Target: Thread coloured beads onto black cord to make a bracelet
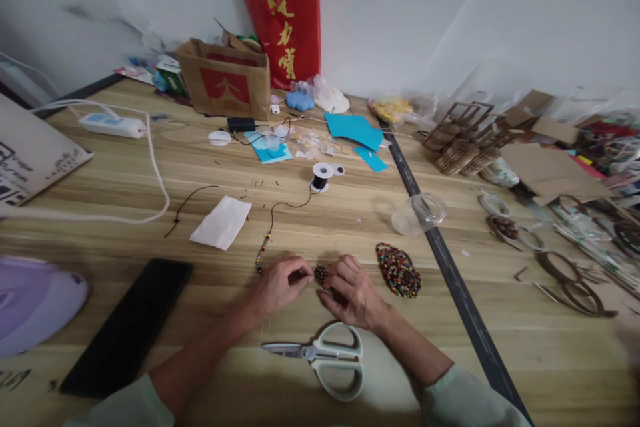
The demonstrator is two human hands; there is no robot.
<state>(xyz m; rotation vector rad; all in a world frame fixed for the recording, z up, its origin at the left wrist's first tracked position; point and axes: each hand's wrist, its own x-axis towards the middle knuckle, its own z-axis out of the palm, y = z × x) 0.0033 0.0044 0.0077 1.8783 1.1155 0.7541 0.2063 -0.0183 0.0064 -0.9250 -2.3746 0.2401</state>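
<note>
Fingers of the left hand (283, 283) are drawn narrow, those of the right hand (354, 287) curled by a dark bead cluster (321, 273) between; what is gripped cannot be told. Leftward, the beaded cord (262, 253) is best kept slack.

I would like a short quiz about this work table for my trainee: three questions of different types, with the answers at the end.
1. True or false: the coil of multicoloured beads lies to the right of the right hand.

2. Which of these lies nearer to the person's body than both the right hand and the left hand?
A) cardboard box
B) scissors
C) power strip

3. Fill in the missing word: the black cord runs from the short row of coloured beads to a white ____.

Key:
1. True
2. B
3. spool
</note>
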